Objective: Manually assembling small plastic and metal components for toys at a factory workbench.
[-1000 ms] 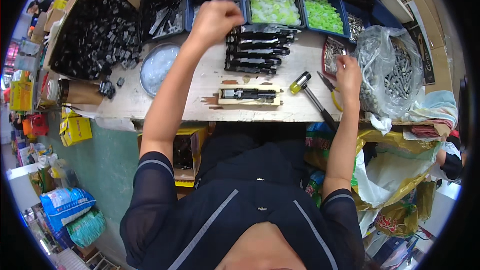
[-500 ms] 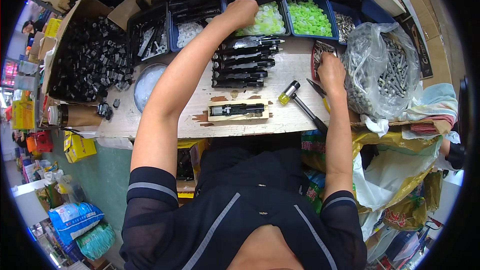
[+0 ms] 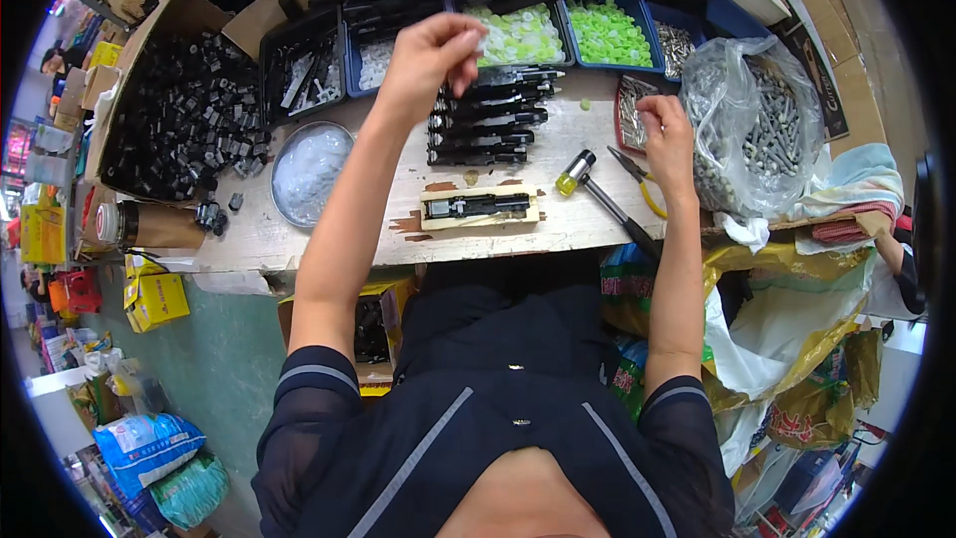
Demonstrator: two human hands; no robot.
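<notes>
My left hand (image 3: 430,62) hovers by the blue-edged bin of pale green and white plastic caps (image 3: 518,34), fingers curled together; whatever they hold is too small to make out. Below it lies a row of several black mechanical assemblies (image 3: 483,134) with metal tips. At the right, my right hand (image 3: 669,137) is pinched closed beside a red tray of small metal pins (image 3: 631,118); I cannot make out anything in its fingertips. Between my arms a light wooden fixture (image 3: 480,223) holds one black assembly (image 3: 478,205). A small greenish disc (image 3: 585,104) rests on the table.
A hammer (image 3: 597,189) and yellow-handled pliers (image 3: 637,171) lie near my right forearm. A bag of grey parts (image 3: 762,130) stands right. Bright green caps (image 3: 609,33) fill another bin. Left are a round metal dish (image 3: 281,179) and a carton of black parts (image 3: 184,115).
My left hand has come back from the far bins toward the left and nearer. My right hand has drawn out of the red tray. The small greenish disc now shows on the table.
</notes>
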